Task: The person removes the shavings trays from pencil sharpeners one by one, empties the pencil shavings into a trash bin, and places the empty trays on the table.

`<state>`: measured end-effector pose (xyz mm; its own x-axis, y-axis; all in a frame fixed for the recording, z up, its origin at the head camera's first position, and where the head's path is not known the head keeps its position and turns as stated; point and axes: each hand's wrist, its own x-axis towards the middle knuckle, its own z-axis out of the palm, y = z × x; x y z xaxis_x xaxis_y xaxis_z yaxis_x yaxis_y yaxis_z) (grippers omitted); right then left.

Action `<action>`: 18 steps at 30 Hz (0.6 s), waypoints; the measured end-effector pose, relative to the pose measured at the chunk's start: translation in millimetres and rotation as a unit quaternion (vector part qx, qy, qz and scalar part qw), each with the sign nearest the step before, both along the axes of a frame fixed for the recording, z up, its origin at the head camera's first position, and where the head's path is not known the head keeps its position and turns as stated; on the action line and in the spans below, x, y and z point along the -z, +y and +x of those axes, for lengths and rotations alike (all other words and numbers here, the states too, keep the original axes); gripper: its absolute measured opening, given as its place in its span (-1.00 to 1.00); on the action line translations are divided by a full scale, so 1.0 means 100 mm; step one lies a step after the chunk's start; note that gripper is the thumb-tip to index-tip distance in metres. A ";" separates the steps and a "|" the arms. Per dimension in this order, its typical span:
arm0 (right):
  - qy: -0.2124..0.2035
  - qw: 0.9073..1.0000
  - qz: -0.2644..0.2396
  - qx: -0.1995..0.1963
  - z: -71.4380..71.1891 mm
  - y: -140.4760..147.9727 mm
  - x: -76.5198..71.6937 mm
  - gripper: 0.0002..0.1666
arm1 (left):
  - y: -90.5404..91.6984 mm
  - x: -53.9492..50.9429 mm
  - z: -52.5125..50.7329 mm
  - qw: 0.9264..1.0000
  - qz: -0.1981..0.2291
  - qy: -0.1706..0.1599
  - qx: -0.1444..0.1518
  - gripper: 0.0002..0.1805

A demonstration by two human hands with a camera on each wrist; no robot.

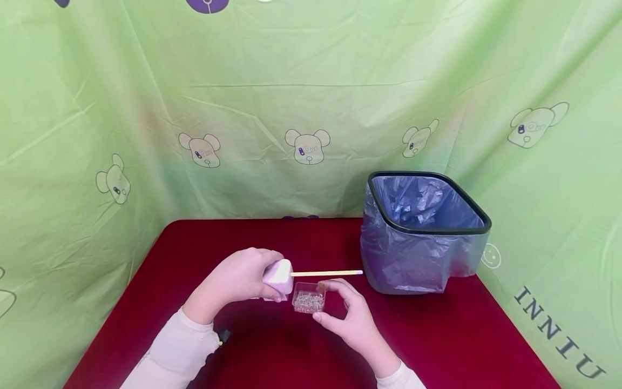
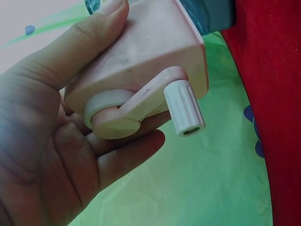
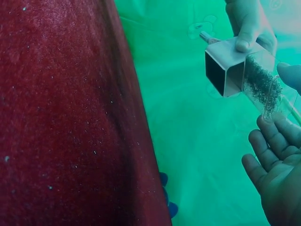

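Observation:
In the head view my left hand [image 1: 238, 278] grips a pale pink crank pencil sharpener [image 1: 279, 277] from its left side. A light yellow pencil [image 1: 328, 273] sticks out of the sharpener toward the right. The crank handle [image 2: 184, 108] shows in the left wrist view, its grip pointing away from the palm. Between thumb and fingers, my right hand [image 1: 353, 319] holds a clear shavings drawer [image 1: 309, 300] with shavings in it. The drawer is out of the sharpener and close beside it. A dark open slot [image 3: 215, 73] shows in the sharpener's body in the right wrist view.
A bin with a black rim [image 1: 449, 232] and a bluish plastic liner [image 1: 408, 267] stands at the table's back right. Dark red cloth [image 1: 272, 351] covers the table, with small pale specks on it. Green printed curtain [image 1: 252, 97] surrounds the back and sides.

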<state>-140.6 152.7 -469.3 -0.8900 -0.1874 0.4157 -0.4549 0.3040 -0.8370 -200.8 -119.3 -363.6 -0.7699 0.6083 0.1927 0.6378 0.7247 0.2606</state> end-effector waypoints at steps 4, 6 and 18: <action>0.004 1.000 0.002 0.002 0.01 0.00 0.01 -0.34 | 0.00 0.02 -0.02 1.000 0.000 -0.002 -0.003 -0.23; 0.007 1.000 0.004 0.002 0.01 0.01 0.02 -0.34 | 0.00 0.03 -0.02 1.000 0.001 -0.006 -0.005 -0.24; -0.002 1.000 -0.002 0.001 0.04 0.01 -0.02 -0.33 | 0.02 0.14 -0.11 1.000 0.010 -0.016 -0.017 -0.25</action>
